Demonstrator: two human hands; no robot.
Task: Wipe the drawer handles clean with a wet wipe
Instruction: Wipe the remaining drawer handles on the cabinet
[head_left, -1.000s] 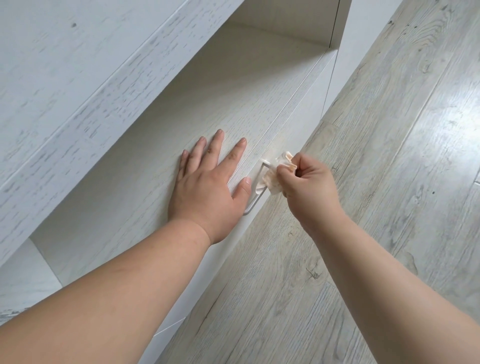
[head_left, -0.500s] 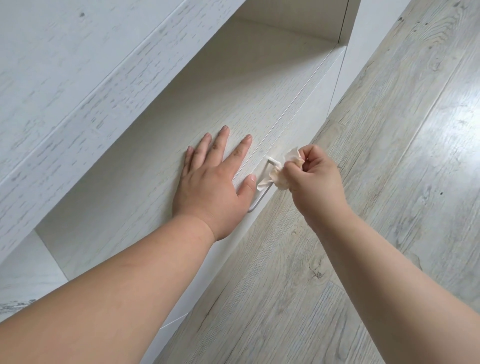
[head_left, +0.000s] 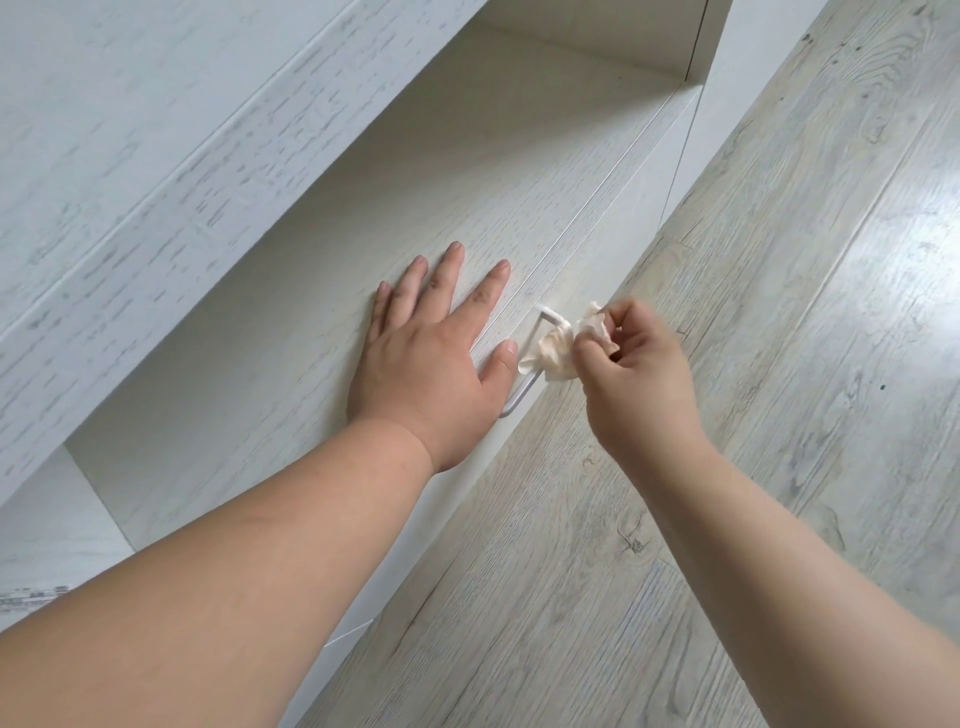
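A white bar handle (head_left: 521, 396) sticks out from the front of a whitewashed wooden drawer (head_left: 613, 208). My right hand (head_left: 636, 384) pinches a crumpled, slightly soiled wet wipe (head_left: 558, 353) and holds it against the middle of the handle. My left hand (head_left: 431, 358) lies flat with fingers spread on the shelf surface (head_left: 291, 332) just above the drawer, its thumb beside the handle. The wipe covers part of the bar.
An open cabinet recess (head_left: 571, 57) runs above the drawer under a thick whitewashed top panel (head_left: 156, 130). Grey wood-grain floor (head_left: 779, 312) fills the right side. Another drawer front (head_left: 337, 644) continues below my left forearm.
My right hand with the wipe has shifted slightly along the handle, and the handle's far end now shows bare. My left hand stays pressed flat in the same place.
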